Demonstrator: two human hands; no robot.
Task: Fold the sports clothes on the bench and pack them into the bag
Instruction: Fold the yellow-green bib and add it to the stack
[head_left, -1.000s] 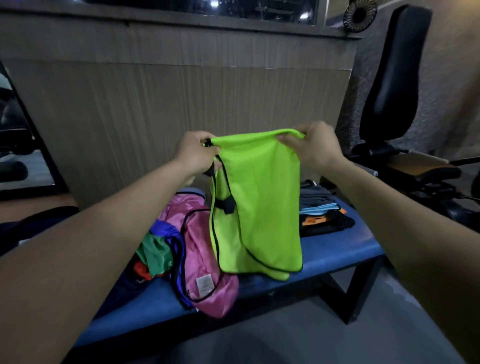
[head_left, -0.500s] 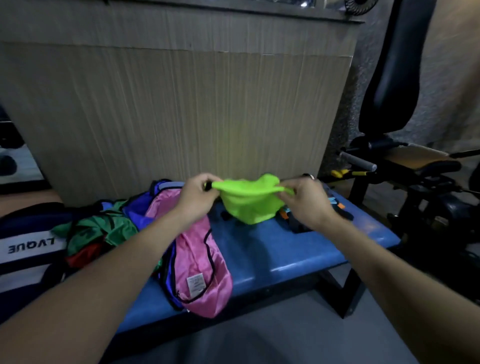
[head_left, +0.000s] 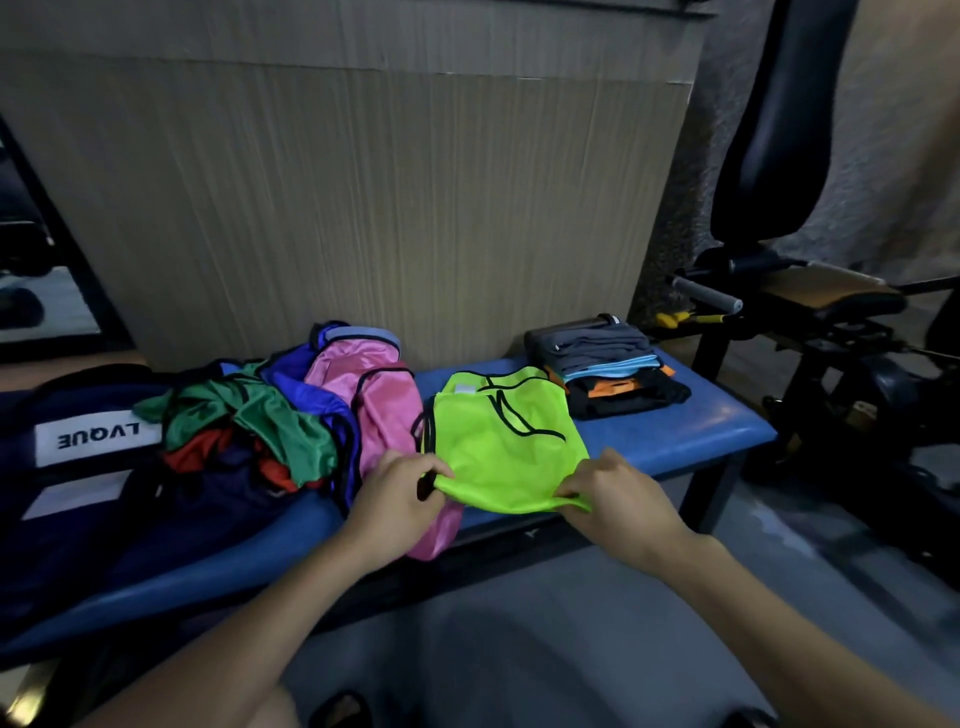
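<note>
A neon green vest (head_left: 506, 441) with black trim lies spread flat on the blue bench (head_left: 701, 434). My left hand (head_left: 397, 501) pinches its near left corner. My right hand (head_left: 618, 493) pinches its near right corner at the bench's front edge. To the left lies a pink vest (head_left: 382, 400), partly under my left hand, beside a heap of green, blue and red clothes (head_left: 270, 431). A dark blue bag (head_left: 78, 467) with a white label sits at the far left. A stack of folded clothes (head_left: 608, 371) stands at the right.
A wood-panel wall (head_left: 363, 208) rises right behind the bench. A black gym machine (head_left: 810, 291) with a padded seat stands to the right. Grey floor (head_left: 519, 649) lies in front of the bench.
The green vest hung up in the air from both hands, then came down. Now it lies spread flat on the bench with both hands holding its near edge.
</note>
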